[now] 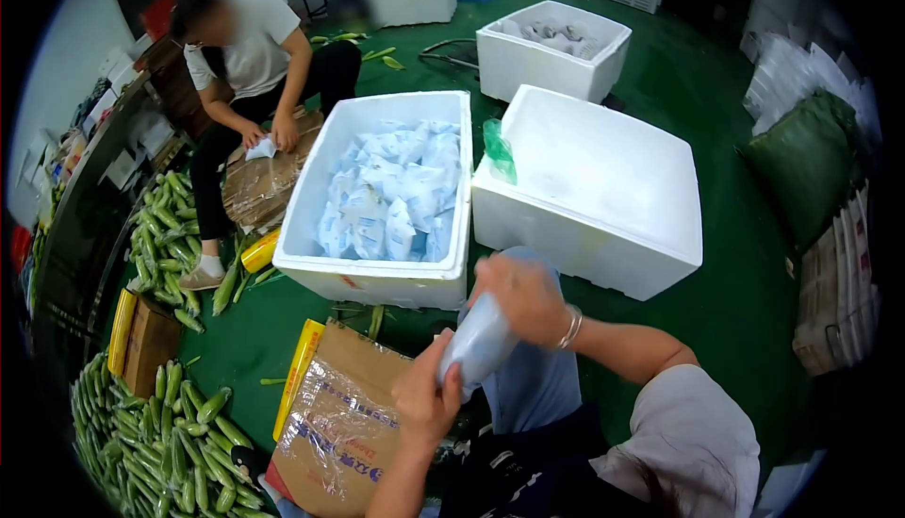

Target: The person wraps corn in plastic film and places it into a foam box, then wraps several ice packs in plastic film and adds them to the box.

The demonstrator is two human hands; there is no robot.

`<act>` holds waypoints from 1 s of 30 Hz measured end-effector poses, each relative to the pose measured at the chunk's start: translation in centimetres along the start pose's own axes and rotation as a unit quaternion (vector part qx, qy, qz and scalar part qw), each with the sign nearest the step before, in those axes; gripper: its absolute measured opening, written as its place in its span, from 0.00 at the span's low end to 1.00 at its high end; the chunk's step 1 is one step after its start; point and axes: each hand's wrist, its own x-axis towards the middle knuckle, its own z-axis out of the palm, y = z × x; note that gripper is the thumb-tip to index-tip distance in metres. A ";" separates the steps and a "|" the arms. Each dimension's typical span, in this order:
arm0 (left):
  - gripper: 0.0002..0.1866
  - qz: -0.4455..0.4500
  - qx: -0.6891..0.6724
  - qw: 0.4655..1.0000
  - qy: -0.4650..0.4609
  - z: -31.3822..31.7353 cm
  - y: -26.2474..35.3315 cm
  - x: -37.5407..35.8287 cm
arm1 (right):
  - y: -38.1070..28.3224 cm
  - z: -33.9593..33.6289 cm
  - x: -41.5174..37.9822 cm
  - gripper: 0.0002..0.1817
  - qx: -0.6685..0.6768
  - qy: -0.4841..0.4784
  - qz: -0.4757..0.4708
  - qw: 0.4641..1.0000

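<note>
Above my lap, a plump, pale blue-white ice pack [479, 337] is held at a slant between my two hands. Its lower end is gripped by my left hand [429, 394], with the thumb along its side. My right hand [524, 297], a bracelet at its wrist, closes over the upper end; motion blurs its fingers. Just beyond is a white foam box [372, 278] with many similar blue-printed packs [386, 193] heaped inside. Below my left hand lies a cardboard sheet [339, 424] partly covered with clear film.
A second foam box [584, 245] stands at right, a green plastic bag [499, 150] over its rim. Behind it, another foam box [556, 61] holds wrapped items. A seated co-worker [255, 37] handles a small white pack [262, 148]. Wrapped corn ears [165, 443] pile at left.
</note>
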 end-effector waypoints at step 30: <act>0.05 -0.569 -0.081 0.819 0.007 -4.0 -10.0 -25.0 | 21.6 -1.3 -8.9 0.21 -0.287 -0.360 0.315 0.830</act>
